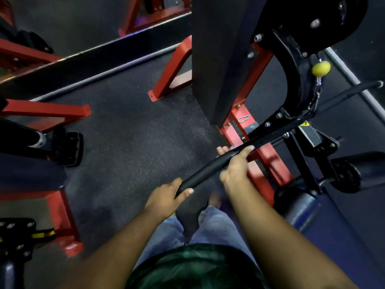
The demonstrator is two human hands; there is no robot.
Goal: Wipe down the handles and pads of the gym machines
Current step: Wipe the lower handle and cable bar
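While gripping: left hand (pixel 166 198) curls round the bar (pixel 208 171) end; right hand (pixel 235 165) wraps it further up.
Cloth: none visible.
Remaining: roller pads (pixel 360 170), judged untouched.

This is a gym: red steel machine frames (pixel 173 69) stand on speckled black rubber floor (pixel 129 142), with a cable bar (pixel 208 170), black roller pads (pixel 358 170) and a chain (pixel 315 97).

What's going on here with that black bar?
A person stands at a red-framed gym machine, holding its long black bar with both hands. The left hand grips the near end of the padded handle, and the right hand is wrapped round it further up. No cloth shows in either hand, though the right hand is blurred, so wiping cannot be confirmed.
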